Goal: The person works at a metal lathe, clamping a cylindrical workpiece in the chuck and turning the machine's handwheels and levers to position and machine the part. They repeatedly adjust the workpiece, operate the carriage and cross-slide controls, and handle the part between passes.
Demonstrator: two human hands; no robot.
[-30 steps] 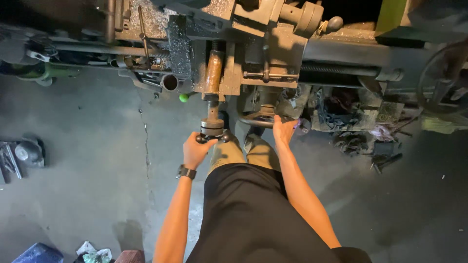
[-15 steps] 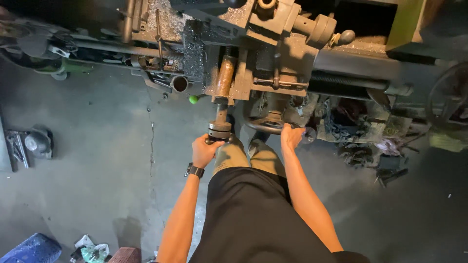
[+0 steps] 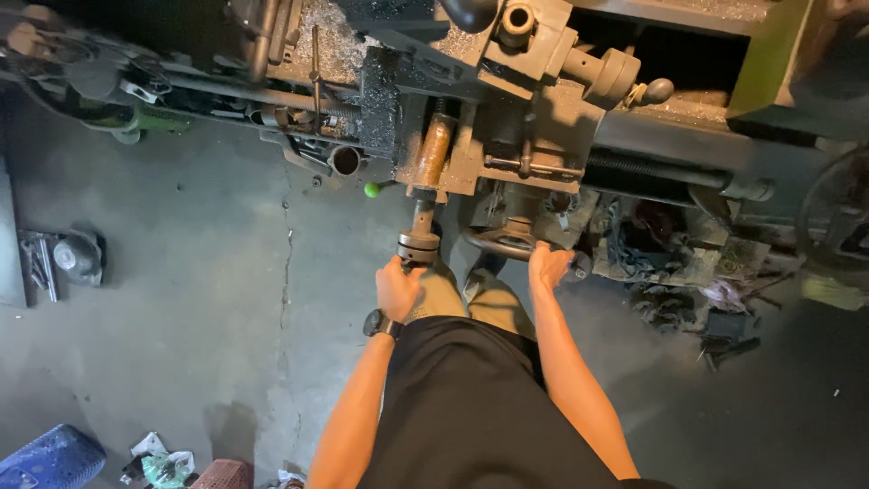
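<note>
Just left of the frame's centre, the left hand (image 3: 398, 288) was wrapped around the small crank handle (image 3: 418, 246) hanging from the front of the lathe carriage (image 3: 493, 136). Just right of centre, the right hand (image 3: 549, 268) was closed over the rim of the larger handwheel (image 3: 516, 244). Compared with half a second and a second before, both hands sat on the same two controls with no clear change of grip; only the view had shifted a little. That suggested steady cranking or holding rather than a new step.

A green-knobbed lever (image 3: 372, 189) stuck out to the left of the crank. Metal chips littered the bed (image 3: 335, 36) at upper centre. Of containers, a blue ribbed crate (image 3: 50, 457) sat at lower left, its contents out of sight, with crumpled wrappers (image 3: 158, 462) beside it on the concrete floor (image 3: 199, 299).
</note>
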